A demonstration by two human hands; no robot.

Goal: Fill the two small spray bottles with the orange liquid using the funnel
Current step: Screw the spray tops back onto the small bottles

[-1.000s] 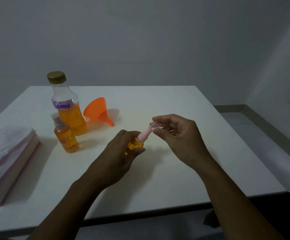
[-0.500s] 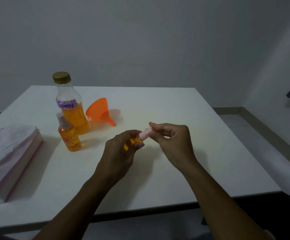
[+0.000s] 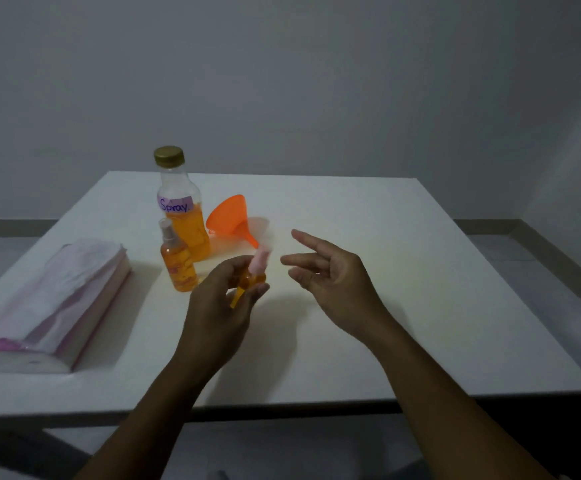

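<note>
From the head view, your task looks close to finished. Both small spray bottles show orange liquid. One spray bottle (image 3: 178, 259) stands upright on the desk (image 3: 403, 271) with its sprayer on, just in front of the big bottle (image 3: 181, 209). That big bottle, labelled "Spray", is capped with a gold lid and reads roughly half full. The funnel (image 3: 230, 216) lies on its side just to the right of the big bottle, its spout pointing toward you and touching the desk; it sits in no bottle neck, so pouring appears over.

Your left hand (image 3: 219, 306) is closed around the second bottle (image 3: 247, 282), fingers wrapped over its body so only a patch of orange shows through. The bottle is held above the desk, tilted a little, with its pink top (image 3: 261, 261) sticking out above your fingers. The top is blurred, so you cannot tell from here whether it is fully seated.

Your right hand (image 3: 330, 275) is empty and spread wide, fingers loose, just to the right of the pink top and apart from it.

What seems left: check that top is tight, then set the second bottle down beside the first. A tissue pack (image 3: 50, 299) lies well to the left, away from both hands.
</note>
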